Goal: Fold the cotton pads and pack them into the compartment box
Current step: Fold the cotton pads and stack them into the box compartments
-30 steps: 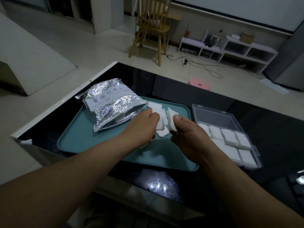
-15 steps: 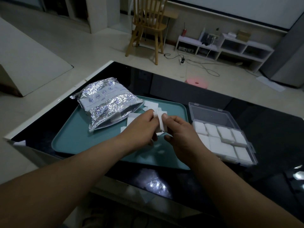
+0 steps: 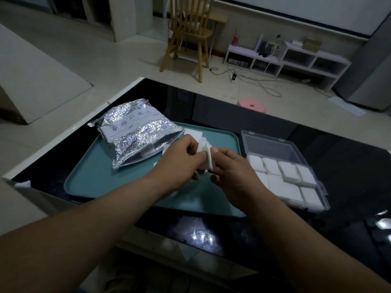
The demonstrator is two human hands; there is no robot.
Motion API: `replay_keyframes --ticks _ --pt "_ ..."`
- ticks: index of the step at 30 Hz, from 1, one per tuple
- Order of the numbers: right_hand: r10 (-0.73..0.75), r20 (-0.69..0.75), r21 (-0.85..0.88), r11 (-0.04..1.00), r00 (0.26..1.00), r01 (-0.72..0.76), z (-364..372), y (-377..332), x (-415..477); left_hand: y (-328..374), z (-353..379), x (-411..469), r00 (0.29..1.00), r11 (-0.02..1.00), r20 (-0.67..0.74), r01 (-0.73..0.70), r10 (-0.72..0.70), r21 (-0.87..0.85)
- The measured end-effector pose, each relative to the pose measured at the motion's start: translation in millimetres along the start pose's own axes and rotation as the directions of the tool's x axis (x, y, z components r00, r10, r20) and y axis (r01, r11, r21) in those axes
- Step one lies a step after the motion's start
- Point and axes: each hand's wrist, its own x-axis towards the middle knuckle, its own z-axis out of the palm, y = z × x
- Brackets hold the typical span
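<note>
Clear box (image 3: 273, 145), right of frame: folded pads (image 3: 287, 172) in compartments. Teal tray (image 3: 95, 182): foil bag (image 3: 135, 132), loose pads (image 3: 193, 133). One pad (image 3: 204, 154) pinched between left grip (image 3: 179, 161) and right grip (image 3: 230, 172).

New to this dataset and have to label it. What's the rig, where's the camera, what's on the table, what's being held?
There is no robot here: a person works with two bare hands. All three pictures come from one wide-angle camera worn on the person's head, looking forward and down at the hands. The last picture is the current moment.

On the black table sits a teal tray. A crinkled foil bag and a few loose cotton pads lie on it. To the tray's right stands a clear compartment box with its lid open and white folded pads in its compartments.

The left hand and the right hand together pinch a white cotton pad above the tray, apparently folding it.
</note>
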Motion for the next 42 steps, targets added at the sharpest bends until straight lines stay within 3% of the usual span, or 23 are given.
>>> replay_keyframes --ticks 5,11,15,17,19,21,23,25,30,33,34,36,37,39,42 --pt "-0.115 -0.081 -0.226 0.970 0.990 0.094 2 0 -5 -2 2 -1 0.997 0.995 0.049 0.062 -0.058 -0.073" --pt "-0.101 0.020 -0.257 0.961 0.995 0.103 -3 -4 -8 -2 2 -1 0.999 0.999 0.001 0.046 -0.046 -0.003" --pt "-0.040 -0.017 -0.083 0.996 0.999 0.038 -10 -5 -2 0 -2 1 0.995 0.996 -0.042 0.086 -0.086 0.001" --pt "-0.110 -0.106 -0.197 0.976 0.988 0.088 -12 -6 -2 2 -5 1 0.990 0.996 -0.104 0.094 -0.093 0.009" --pt "-0.317 -0.215 -0.550 0.821 0.924 0.154 -13 -5 -3 5 -6 -1 0.984 0.997 -0.164 0.073 -0.066 0.035" --pt "-0.524 -0.181 -0.788 0.583 0.832 0.196 -8 -5 -7 5 0 -3 0.986 0.997 -0.159 0.060 -0.052 0.050" --pt "-0.606 -0.101 -0.855 0.459 0.789 0.243 3 -4 -10 3 11 -5 0.990 0.995 -0.114 0.084 -0.089 -0.048" --pt "-0.606 -0.047 -0.864 0.423 0.794 0.272 13 -2 -10 2 21 -8 0.986 0.957 -0.035 0.150 -0.163 -0.249" --pt "-0.585 -0.046 -0.819 0.485 0.809 0.305 22 -2 -10 5 20 -9 0.961 0.798 0.053 0.257 -0.273 -0.545" --pt "-0.527 0.079 -0.807 0.465 0.846 0.365 27 -3 -12 6 19 -10 0.959 0.743 0.131 0.279 -0.253 -0.608" --pt "-0.485 0.141 -0.772 0.492 0.863 0.403 30 -5 -13 7 17 -10 0.960 0.739 0.134 0.275 -0.245 -0.615" --pt "-0.416 0.196 -0.613 0.655 0.888 0.442 28 -17 -12 8 9 -3 0.957 0.743 0.084 0.270 -0.279 -0.613" --pt "-0.395 0.168 -0.504 0.753 0.903 0.423 23 -26 -10 10 0 2 0.945 0.726 0.046 0.279 -0.323 -0.629" --pt "-0.389 0.038 -0.400 0.838 0.920 0.371 10 -42 -3 15 -22 14 0.919 0.663 -0.013 0.275 -0.394 -0.696" --pt "-0.386 -0.100 -0.608 0.753 0.917 0.250 -13 -47 21 19 -46 25 0.906 0.649 -0.088 0.225 -0.413 -0.727"
